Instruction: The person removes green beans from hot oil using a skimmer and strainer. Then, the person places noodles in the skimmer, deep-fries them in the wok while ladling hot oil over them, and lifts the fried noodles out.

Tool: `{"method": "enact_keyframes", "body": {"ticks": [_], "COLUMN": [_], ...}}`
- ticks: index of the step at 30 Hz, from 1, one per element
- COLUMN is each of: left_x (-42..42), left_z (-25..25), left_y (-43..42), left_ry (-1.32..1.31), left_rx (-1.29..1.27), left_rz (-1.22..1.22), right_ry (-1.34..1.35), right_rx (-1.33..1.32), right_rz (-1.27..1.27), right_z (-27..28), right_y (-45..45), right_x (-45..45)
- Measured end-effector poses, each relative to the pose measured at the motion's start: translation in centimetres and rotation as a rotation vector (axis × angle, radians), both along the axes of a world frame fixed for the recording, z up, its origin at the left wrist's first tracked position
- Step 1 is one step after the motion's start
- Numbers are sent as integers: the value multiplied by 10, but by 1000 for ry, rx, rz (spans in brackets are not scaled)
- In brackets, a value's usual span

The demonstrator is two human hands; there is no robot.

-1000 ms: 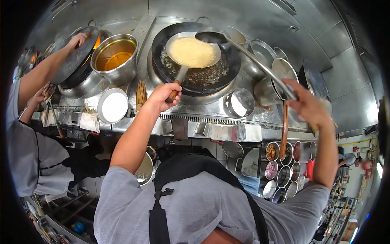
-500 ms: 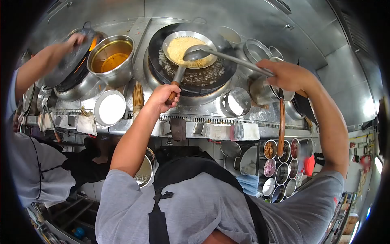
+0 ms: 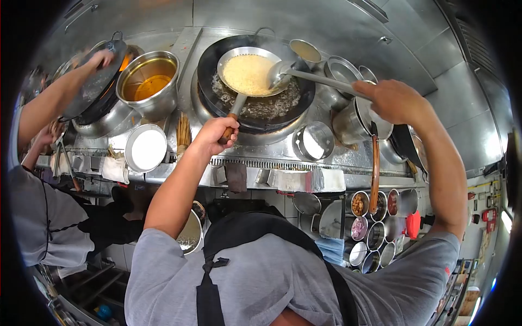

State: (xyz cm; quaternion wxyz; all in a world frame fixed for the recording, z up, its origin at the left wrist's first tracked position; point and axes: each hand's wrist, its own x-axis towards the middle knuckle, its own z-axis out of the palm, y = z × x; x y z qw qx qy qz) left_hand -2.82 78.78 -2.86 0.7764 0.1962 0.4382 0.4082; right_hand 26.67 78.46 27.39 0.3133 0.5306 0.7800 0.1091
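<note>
My left hand [image 3: 218, 136] is wrapped round the wooden handle of a round metal strainer [image 3: 237, 106] with a perforated rim. Pale golden crumb-like food [image 3: 249, 75] fills it. Under the strainer, liquid that looks like oil [image 3: 274, 107] bubbles in a big black wok [image 3: 209, 64]. My right hand [image 3: 392, 101] grips a long metal ladle [image 3: 326, 81] near its handle end. The ladle's bowl [image 3: 279, 75] lies at the strainer's right edge, touching the food or just over it; I cannot tell which.
Left of the wok stands a pot of amber liquid [image 3: 148, 79], with a white-filled bowl [image 3: 145, 148] and bamboo brush [image 3: 184, 132] nearby. A co-worker's hand [image 3: 101, 58] is at another wok [image 3: 95, 81]. Metal containers [image 3: 348, 122] crowd the right; several ingredient tins [image 3: 375, 234] sit below.
The ladle's bowl has moved right, from over the middle of the food to the strainer's right edge. My right hand has shifted slightly right. My left hand stays nearly still.
</note>
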Motion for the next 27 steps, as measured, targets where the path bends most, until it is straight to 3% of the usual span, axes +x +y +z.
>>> {"method": "enact_keyframes", "body": {"ticks": [3,6,7,10,13,18,21,27], "left_x": [-1,0,-1,1,1,2,3,0], "left_z": [-2,-6,-5,-5,-3,-2,1,-4], "left_y": [1,2,4,4,2,1,-1,1], "left_ry": [-15,-29,-30,13,-12,-20,1,-30], "left_rx": [-3,7,17,-4,20,28,29,20], "left_rz": [1,-34,-44,-18,-10,-21,-2,-20], "right_ry": [99,242,202,271,435,673,682,930], "right_rx": [-107,-176,-181,-156,-315,-408,-368,-570], "right_rz": [-19,91,-4,132,-362,-438,-388,-530], "right_z": [18,-10,-18,-12,19,-29,-37,-56], "right_y": [-1,16,18,13,-5,-1,-5,-8], "right_x": [16,36,32,43,37,53,49,65]}}
